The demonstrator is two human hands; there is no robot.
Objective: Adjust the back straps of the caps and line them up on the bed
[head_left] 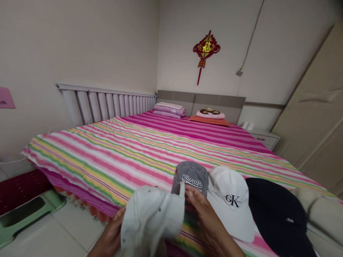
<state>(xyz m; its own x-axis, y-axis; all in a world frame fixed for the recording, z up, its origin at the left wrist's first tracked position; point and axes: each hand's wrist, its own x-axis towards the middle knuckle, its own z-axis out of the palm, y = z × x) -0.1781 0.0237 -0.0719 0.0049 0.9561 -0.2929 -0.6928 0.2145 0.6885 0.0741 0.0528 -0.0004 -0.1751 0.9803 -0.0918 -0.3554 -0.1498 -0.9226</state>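
Note:
A pale, off-white baseball cap (148, 214) is held up at the front edge of the bed, partly blurred. My left hand (114, 228) is closed on its left side. My right hand (199, 205) is closed at the cap's other side, with fingers at a narrow strap that stands out there. Just behind lies a grey cap (191, 173) with white lettering, partly covered by my right hand and the strap. To its right are a white cap (230, 200) with black letters and a black cap (277, 214) with a small light mark.
Beyond the black cap sits a blurred beige item (325, 214). A striped sheet (102, 157) covers the bed, with folded bedding (169, 110) and a pink pillow-like bundle (210, 115) by the headboard (177, 96). A green stool (50, 201) stands on the floor at left.

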